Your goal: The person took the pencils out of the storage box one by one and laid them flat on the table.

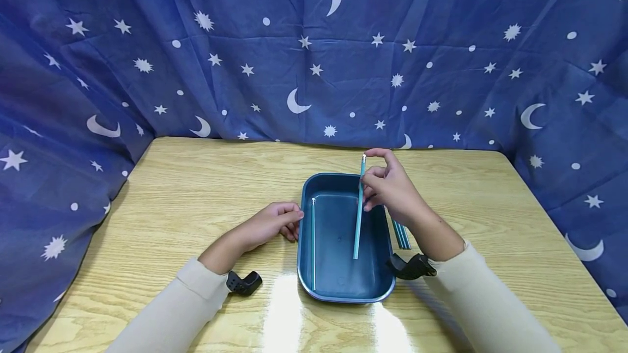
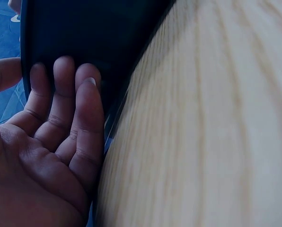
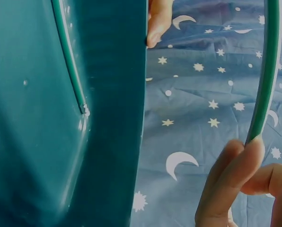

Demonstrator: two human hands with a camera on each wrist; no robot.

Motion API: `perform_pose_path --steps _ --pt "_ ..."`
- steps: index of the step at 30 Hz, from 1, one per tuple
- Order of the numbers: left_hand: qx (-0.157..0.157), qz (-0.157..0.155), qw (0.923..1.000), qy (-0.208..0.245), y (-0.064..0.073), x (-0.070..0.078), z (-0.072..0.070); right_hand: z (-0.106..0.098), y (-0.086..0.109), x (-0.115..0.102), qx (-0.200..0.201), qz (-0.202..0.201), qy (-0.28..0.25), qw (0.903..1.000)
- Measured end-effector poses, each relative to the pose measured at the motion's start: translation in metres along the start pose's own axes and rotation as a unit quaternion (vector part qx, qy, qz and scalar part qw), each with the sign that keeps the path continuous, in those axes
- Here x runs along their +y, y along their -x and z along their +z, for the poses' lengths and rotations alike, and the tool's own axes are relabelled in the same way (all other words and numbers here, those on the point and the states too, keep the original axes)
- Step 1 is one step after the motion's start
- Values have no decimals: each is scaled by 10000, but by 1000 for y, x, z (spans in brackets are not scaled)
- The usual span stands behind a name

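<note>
Over a dark teal plastic tray (image 1: 338, 299), my right hand (image 1: 392, 189) pinches a green pencil (image 1: 360, 217) near its upper end, its pale eraser end up and the index finger at that end. The pencil slants steeply, its lower end hanging over the tray floor. A second green pencil (image 1: 313, 244) lies lengthwise inside along the left wall, its pale end farthest from me. At the tray's left side my left hand (image 1: 272, 225) rests, thumb tip at the rim and relaxed, bent fingers (image 2: 64, 90) against the outer wall.
Several more green pencils (image 1: 401, 235) lie on the wooden table (image 1: 186, 206) just right of the tray, partly hidden by the tray and right hand. A blue curtain (image 1: 275, 59) with moons and stars hangs behind the table. Each wrist wears a black camera mount (image 1: 244, 283).
</note>
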State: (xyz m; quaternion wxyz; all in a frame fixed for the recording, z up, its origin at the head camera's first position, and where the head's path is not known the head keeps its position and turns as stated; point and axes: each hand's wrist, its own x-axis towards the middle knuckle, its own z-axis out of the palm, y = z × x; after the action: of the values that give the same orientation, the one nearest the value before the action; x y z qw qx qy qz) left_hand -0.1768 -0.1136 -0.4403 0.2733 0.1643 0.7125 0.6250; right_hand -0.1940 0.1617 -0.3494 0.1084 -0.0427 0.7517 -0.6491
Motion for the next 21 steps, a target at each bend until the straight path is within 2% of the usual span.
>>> perform_pose_path --steps 10,21 --pt "-1 -16 10000 -47 1 1 0 -20 7 -2 307 -206 -138 9992" --pt "11 9 10000 34 -1 -3 0 -39 15 6 413 -274 -625 9968"
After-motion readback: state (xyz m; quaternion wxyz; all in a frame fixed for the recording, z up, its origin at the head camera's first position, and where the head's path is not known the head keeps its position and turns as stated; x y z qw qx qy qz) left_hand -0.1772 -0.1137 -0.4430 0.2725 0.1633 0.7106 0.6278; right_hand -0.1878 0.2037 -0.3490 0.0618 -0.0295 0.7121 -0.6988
